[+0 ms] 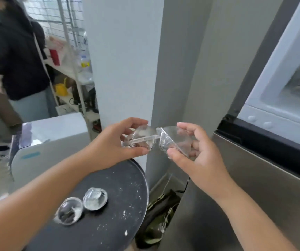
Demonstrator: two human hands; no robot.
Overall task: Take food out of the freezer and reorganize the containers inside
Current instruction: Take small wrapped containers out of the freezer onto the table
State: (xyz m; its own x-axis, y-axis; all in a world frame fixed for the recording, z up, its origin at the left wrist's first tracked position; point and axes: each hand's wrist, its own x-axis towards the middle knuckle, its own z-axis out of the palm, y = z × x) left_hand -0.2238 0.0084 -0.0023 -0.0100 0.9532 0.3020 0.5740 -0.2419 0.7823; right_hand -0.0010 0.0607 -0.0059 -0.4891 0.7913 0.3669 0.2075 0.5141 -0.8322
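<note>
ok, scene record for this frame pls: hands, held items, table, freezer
left hand: grips a clear plastic container
right hand: grips a second clear plastic piece, touching the first
contents: cannot tell
round black table: under the left forearm, white specks, two clear round containers side by side
freezer: at right, door open, frosted inside
bystander: background left

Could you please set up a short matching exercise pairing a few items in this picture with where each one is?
Things:
1. left hand
2. right hand
3. clear round piece
4. green bag

Places:
A. on the floor by the fridge
B. lying on the black round table
C. holding the domed clear half
D. holding the flatter clear half

Pairs: 1-C, 2-D, 3-B, 4-A
</note>
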